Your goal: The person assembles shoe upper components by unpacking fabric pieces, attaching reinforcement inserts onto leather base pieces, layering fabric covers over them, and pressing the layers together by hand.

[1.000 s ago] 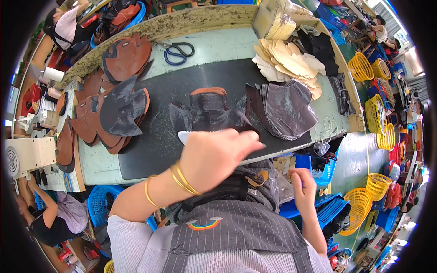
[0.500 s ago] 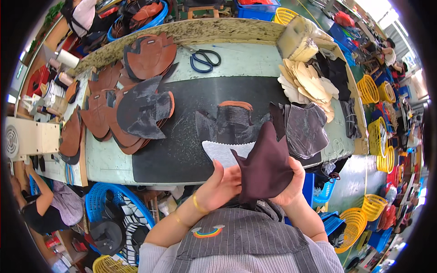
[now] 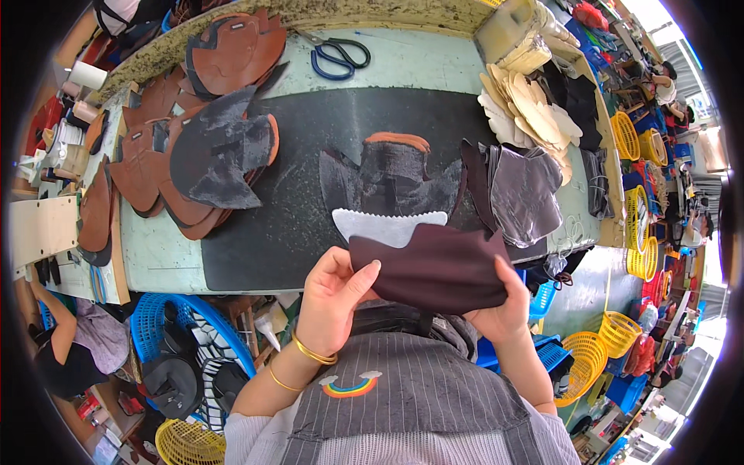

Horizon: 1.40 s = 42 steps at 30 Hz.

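Observation:
Between both hands a dark maroon cut piece of lining material [image 3: 434,267] is stretched out near the table's front edge. My left hand [image 3: 333,298] pinches its left end between thumb and fingers. At the right end, my right hand [image 3: 508,298] grips it with the thumb on top. Just beyond lies a dark shoe upper piece [image 3: 391,182], rough side up, with an orange-brown folded top edge. A light grey piece with a zigzag edge [image 3: 380,225] rests at its near side, partly covered by the maroon piece. To the right sits a stack of dark lining pieces [image 3: 523,194].
Brown leather upper pieces [image 3: 236,50] lie in piles on the left. Blue-handled scissors [image 3: 337,58] rest behind the black mat [image 3: 294,132]. Cream-coloured cut pieces [image 3: 527,108] are heaped at the right, near a wooden rim. A blue basket [image 3: 143,325] stands below the table's left front.
The maroon piece has gone from hanging upright and folded to spread sideways between my hands. My left hand, open beside it before, now grips its left end. The view has shifted slightly.

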{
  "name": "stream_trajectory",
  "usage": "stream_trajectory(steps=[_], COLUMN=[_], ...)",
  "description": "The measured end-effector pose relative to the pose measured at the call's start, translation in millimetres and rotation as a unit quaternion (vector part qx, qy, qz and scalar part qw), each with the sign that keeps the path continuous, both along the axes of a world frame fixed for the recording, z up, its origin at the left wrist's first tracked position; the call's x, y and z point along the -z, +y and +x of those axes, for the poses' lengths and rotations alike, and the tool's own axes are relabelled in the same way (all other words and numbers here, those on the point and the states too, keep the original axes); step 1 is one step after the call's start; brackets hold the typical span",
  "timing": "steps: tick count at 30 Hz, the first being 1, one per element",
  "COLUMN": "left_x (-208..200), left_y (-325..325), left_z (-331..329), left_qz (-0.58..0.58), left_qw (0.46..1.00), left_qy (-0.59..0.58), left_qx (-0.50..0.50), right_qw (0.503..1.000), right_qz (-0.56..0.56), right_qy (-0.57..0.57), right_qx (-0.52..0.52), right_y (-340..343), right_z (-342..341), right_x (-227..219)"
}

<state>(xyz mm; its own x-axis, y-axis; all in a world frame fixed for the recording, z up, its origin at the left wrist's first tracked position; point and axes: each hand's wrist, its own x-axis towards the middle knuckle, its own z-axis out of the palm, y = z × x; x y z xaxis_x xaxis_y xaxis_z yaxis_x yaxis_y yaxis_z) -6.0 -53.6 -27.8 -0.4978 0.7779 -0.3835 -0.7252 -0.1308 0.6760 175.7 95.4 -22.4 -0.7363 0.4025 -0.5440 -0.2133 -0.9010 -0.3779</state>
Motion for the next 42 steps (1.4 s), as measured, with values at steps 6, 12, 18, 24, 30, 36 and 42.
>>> stream_trajectory(steps=[6, 12, 18, 24, 30, 36, 42], left_x=[15, 25, 42, 44, 41, 42, 40], left_y=[20, 41, 40, 36, 34, 29, 27], left_z=[-17, -61, -65, -68, -66, -64, -65], left_qz=[-0.057, -0.083, -0.209, -0.222, -0.219, -0.217, -0.229], left_qw=[0.967, 0.939, 0.916, 0.914, 0.914, 0.914, 0.904], left_qy=[0.219, 0.299, 0.323, 0.323, 0.326, 0.332, 0.356], left_qx=[-0.121, -0.149, -0.108, -0.106, -0.097, -0.085, -0.063], right_qw=[0.974, 0.898, 0.851, 0.819, 0.810, 0.797, 0.816], right_qz=[0.194, 0.419, 0.474, 0.525, 0.535, 0.566, 0.533], right_qy=[-0.117, -0.135, -0.220, -0.219, -0.221, -0.207, -0.215], right_qx=[-0.013, -0.006, -0.046, -0.070, -0.093, -0.040, -0.068], right_y=[14, 38, 34, 31, 29, 26, 28], right_z=[-43, -89, -89, -83, -81, -81, -83], right_x=[13, 18, 54, 59, 60, 61, 53])
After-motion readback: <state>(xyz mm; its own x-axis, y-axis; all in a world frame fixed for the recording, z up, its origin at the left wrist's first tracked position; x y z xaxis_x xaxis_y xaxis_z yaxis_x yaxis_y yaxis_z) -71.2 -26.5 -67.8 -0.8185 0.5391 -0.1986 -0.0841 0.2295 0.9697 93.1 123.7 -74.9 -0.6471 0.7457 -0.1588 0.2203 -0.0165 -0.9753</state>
